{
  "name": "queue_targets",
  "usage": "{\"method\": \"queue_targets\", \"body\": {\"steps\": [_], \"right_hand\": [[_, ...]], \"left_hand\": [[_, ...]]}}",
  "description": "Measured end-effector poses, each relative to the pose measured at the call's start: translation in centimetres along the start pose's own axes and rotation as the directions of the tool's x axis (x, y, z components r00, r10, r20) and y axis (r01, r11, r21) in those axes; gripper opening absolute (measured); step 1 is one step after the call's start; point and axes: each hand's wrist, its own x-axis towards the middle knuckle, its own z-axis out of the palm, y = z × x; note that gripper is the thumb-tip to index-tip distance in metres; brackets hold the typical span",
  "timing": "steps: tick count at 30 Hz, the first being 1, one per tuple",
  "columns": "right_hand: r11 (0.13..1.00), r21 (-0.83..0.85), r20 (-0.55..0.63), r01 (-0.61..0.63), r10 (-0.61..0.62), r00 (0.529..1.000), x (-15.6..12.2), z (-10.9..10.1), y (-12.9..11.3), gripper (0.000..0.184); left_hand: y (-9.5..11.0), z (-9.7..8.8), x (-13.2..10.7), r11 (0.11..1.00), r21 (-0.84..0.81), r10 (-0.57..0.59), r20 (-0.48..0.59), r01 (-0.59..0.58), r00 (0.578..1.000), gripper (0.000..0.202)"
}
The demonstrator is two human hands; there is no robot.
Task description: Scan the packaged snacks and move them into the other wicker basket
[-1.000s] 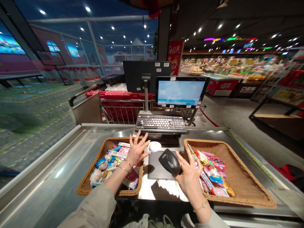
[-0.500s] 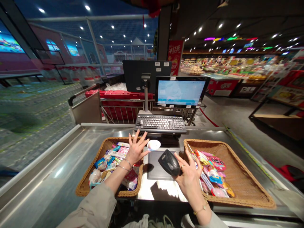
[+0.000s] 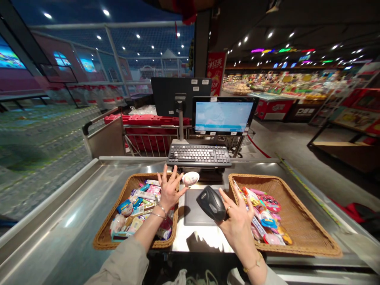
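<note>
My left hand [image 3: 168, 193] reaches over the right side of the left wicker basket [image 3: 98, 233], middle fingers spread. Its thumb and forefinger close on the edge of a small white oval package [image 3: 190, 179] with a printed face. Several wrapped sweets and snacks [image 3: 145, 194] fill that basket. My right hand [image 3: 236, 219] holds a black handheld barcode scanner [image 3: 211, 203], its head turned left towards the package; the handle and thumb are hidden. Several bright snack packets [image 3: 268, 221] lie in the left part of the right wicker basket [image 3: 314, 225], beside my right hand.
Between the baskets a dark flat plate [image 3: 192, 211] is set in the metal counter [image 3: 74, 194]. A keyboard [image 3: 198, 154] stands behind it, with a lit screen [image 3: 222, 116] and a second monitor's back [image 3: 169, 97]. Beyond stands a metal cart [image 3: 145, 142].
My left hand and the oval package have shifted slightly, and the package's printed face shows more clearly. The right hand and scanner have barely moved; the whole view has shifted a little.
</note>
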Motion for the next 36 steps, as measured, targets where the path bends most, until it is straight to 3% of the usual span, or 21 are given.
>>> {"method": "queue_targets", "body": {"steps": [12, 20, 29, 36], "right_hand": [[0.999, -0.018, -0.016, 0.051, -0.052, 0.999, -0.1, -0.1, -0.3, 0.03], [0.999, 0.017, -0.019, 0.041, -0.041, 0.999, -0.2, -0.1, -0.4, 0.023], [1.0, -0.013, -0.007, 0.012, -0.012, 1.0, -0.1, -0.9, -0.7, 0.023], [0.998, -0.008, -0.028, 0.067, -0.067, 0.997, 0.2, -1.2, -0.9, 0.026]], "left_hand": [[-0.3, 0.2, -0.2, 0.999, 0.013, -0.037, 0.018, 0.037, 0.999, 0.047], [-0.7, -0.1, -0.2, 1.0, 0.001, -0.026, 0.008, 0.026, 1.0, 0.049], [-1.9, -1.2, 0.2, 0.987, 0.102, 0.128, -0.065, -0.121, 0.99, 0.049], [-2.3, -1.8, 0.5, 0.963, 0.181, 0.219, -0.088, -0.201, 0.972, 0.051]]}}
